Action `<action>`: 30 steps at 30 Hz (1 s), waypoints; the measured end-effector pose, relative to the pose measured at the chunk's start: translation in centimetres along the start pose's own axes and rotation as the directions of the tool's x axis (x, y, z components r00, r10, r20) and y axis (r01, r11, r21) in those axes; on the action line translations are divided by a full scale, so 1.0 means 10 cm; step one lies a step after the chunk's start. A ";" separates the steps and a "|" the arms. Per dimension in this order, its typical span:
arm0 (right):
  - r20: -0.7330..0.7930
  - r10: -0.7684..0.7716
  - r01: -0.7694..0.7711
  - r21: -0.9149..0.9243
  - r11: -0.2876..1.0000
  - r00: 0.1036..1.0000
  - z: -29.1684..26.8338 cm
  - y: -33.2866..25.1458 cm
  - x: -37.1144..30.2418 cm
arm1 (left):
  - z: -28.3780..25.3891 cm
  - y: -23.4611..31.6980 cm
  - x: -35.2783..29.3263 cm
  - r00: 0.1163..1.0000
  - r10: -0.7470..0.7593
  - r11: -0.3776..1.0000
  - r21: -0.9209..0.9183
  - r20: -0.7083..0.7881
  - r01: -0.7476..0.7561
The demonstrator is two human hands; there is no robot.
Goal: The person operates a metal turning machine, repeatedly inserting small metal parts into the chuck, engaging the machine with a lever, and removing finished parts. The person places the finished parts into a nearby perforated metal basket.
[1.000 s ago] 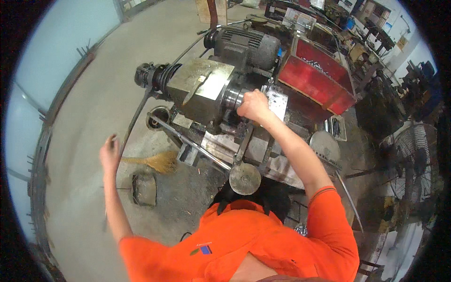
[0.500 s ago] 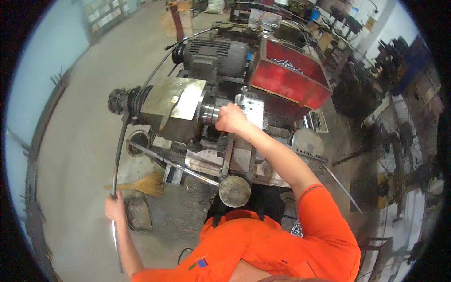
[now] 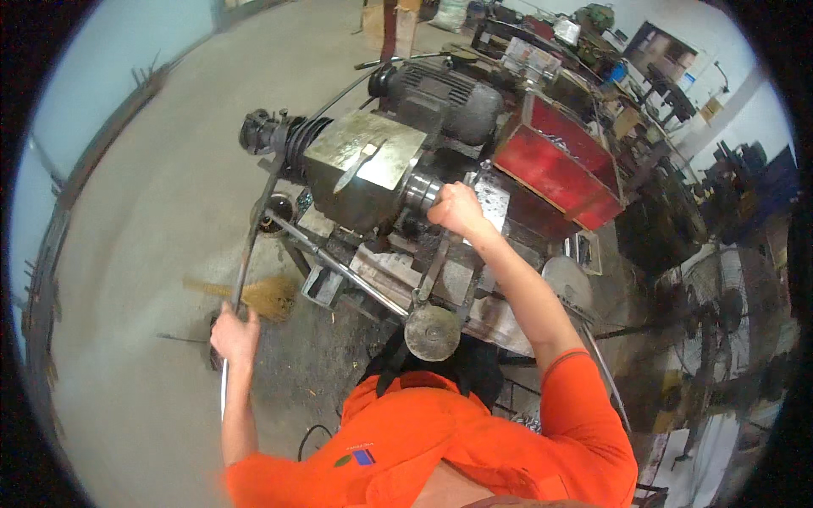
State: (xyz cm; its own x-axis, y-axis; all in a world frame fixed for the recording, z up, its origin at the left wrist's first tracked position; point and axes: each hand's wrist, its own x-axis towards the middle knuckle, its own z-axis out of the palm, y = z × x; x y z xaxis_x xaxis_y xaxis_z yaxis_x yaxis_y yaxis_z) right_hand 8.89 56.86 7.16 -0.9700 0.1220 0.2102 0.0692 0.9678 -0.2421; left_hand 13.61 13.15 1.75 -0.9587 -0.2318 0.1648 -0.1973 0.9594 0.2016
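Note:
My left hand [image 3: 235,334] is closed around a long, thin metal rod [image 3: 250,254], its thumb lying along it. The rod slants up from my grip to the pulley end of a lathe-like machine. My right hand [image 3: 457,208] is a closed fist against the shiny round spindle nose [image 3: 420,191], beside the grey headstock [image 3: 360,199]; whatever its fingers grip is hidden. A brush [image 3: 354,167] lies on the headstock's metal cover. Below my right hand, a round metal knob [image 3: 432,331] sits at the machine's front, with a bright bar [image 3: 347,267] running to it.
Behind the headstock sits a ribbed electric motor [image 3: 449,97]. A red open box [image 3: 559,161] with small metal pieces stands at the back right. A straw broom [image 3: 269,296] lies on the floor behind the rod. A round plate [image 3: 567,284] is at the right.
The view has tilted, and the machine now sits higher and further right in it. My left hand and the rod have swung rightward across the broom. The right fist stays at the spindle.

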 end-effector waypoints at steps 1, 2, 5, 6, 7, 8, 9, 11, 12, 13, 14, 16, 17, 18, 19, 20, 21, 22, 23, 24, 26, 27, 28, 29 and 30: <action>0.025 0.026 -0.024 -0.061 0.998 0.999 -0.03 -0.04 0.01 | -0.02 -0.01 0.03 1.000 -0.026 1.000 0.001 0.015 0.026; 0.049 0.058 -0.051 -0.124 0.991 0.997 -0.06 -0.07 -0.02 | -0.05 -0.03 0.05 0.998 -0.047 0.999 0.001 0.031 0.047; -0.118 -0.099 0.075 -0.194 0.978 0.988 -0.30 0.04 -0.20 | -0.10 -0.01 -0.01 0.999 0.014 0.999 -0.036 0.034 -0.012; -0.145 -0.142 0.110 -0.206 0.972 0.979 -0.43 0.12 -0.24 | -0.01 -0.04 -0.04 0.999 0.033 0.999 -0.033 -0.026 -0.034; -0.102 -0.265 0.236 -0.234 0.943 0.959 -0.66 0.19 -0.30 | 0.03 -0.07 -0.04 0.995 0.045 0.999 -0.016 -0.087 -0.047; -0.276 -0.208 0.179 -0.127 0.976 0.938 -0.75 0.39 -0.28 | 0.04 -0.07 0.00 0.996 0.040 0.999 -0.016 -0.077 -0.042; -0.324 -0.176 0.136 -0.143 0.980 0.930 -0.94 0.60 -0.28 | 0.03 -0.04 0.05 0.997 0.044 0.999 -0.017 -0.063 -0.045; -0.465 -0.098 -0.029 -0.258 0.966 0.880 -1.28 0.89 -0.29 | 0.09 -0.11 0.19 0.993 0.112 0.992 -0.047 -0.030 -0.114; -0.536 -0.018 -0.180 -0.315 0.932 0.844 -1.40 1.00 -0.35 | 0.03 0.00 0.23 0.986 0.165 0.986 -0.039 -0.011 -0.165; -0.593 -0.032 -0.175 -0.287 0.942 0.804 -1.45 1.01 -0.41 | -0.09 0.14 0.24 0.979 0.203 0.979 -0.027 0.005 -0.203; -0.648 -0.044 -0.168 -0.262 0.950 0.760 -1.51 1.02 -0.48 | -0.16 0.29 0.25 0.970 0.242 0.970 -0.018 0.020 -0.242; -0.562 0.011 -0.095 -0.121 0.988 0.827 -1.47 0.93 -0.72 | -0.18 0.53 0.24 0.888 0.441 0.890 -0.060 -0.134 -0.451; -0.507 0.024 -0.054 -0.044 0.998 0.862 -1.42 0.94 -0.87 | -0.19 0.68 0.24 0.821 0.532 0.829 -0.072 -0.208 -0.555; -0.434 0.094 -0.080 0.052 0.995 0.896 -1.40 0.93 -1.04 | -0.24 0.94 0.17 0.795 0.588 0.733 -0.317 -0.149 -0.602; -0.427 0.119 -0.084 0.099 0.992 0.896 -1.31 0.98 -1.23 | -0.28 1.13 0.10 0.753 0.653 0.608 -0.535 -0.082 -0.586; -0.423 0.149 -0.095 0.146 0.985 0.894 -1.23 1.04 -1.44 | -0.09 1.27 0.12 0.702 0.708 0.514 -0.627 -0.073 -0.584; -0.411 0.221 -0.147 0.204 0.968 0.884 -1.16 1.14 -1.73 | -0.06 1.49 0.09 0.614 0.788 0.501 -0.541 -0.037 -0.675; -0.398 0.288 -0.194 0.259 0.946 0.871 -1.13 1.24 -1.98 | -0.01 1.69 0.02 0.519 0.855 0.463 -0.454 0.002 -0.761; -0.362 0.324 -0.276 0.178 0.944 0.874 -1.08 1.37 -2.26 | 0.09 1.81 0.00 0.476 0.879 0.442 -0.440 0.039 -0.781; -0.352 0.299 -0.298 0.059 0.953 0.887 -1.09 1.49 -2.56 | 0.25 1.88 0.01 0.437 0.896 0.426 -0.427 0.078 -0.797; -0.329 0.503 -0.449 0.229 0.864 0.799 -1.00 1.74 -3.21 | 0.86 1.86 0.07 0.477 0.869 0.428 -0.683 0.130 -0.592; -0.306 0.587 -0.539 0.234 0.809 0.749 -0.95 1.86 -3.57 | 1.05 1.83 0.19 0.528 0.811 0.568 -0.551 0.250 -0.611; -0.292 0.654 -0.609 0.240 0.756 0.697 -0.94 1.91 -3.90 | 1.08 1.91 0.17 0.592 0.735 0.678 -0.389 0.332 -0.624; -0.124 0.821 -0.800 0.185 0.571 0.558 -0.96 1.87 -4.26 | 1.07 1.89 0.13 0.590 0.749 0.661 -0.401 0.302 -0.634; -0.201 0.854 -0.855 0.111 0.507 0.480 -0.79 1.95 -4.66 | 0.95 1.94 0.05 0.594 0.760 0.644 -0.419 0.263 -0.640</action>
State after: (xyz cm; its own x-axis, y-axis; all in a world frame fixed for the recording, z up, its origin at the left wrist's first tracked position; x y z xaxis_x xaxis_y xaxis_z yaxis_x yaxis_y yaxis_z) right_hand 57.27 71.79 0.07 -0.3601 0.9291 0.0842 0.8383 0.3619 -0.4077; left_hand 7.39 33.22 -3.39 -0.7731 0.6342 -0.0026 0.5720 0.6990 0.4293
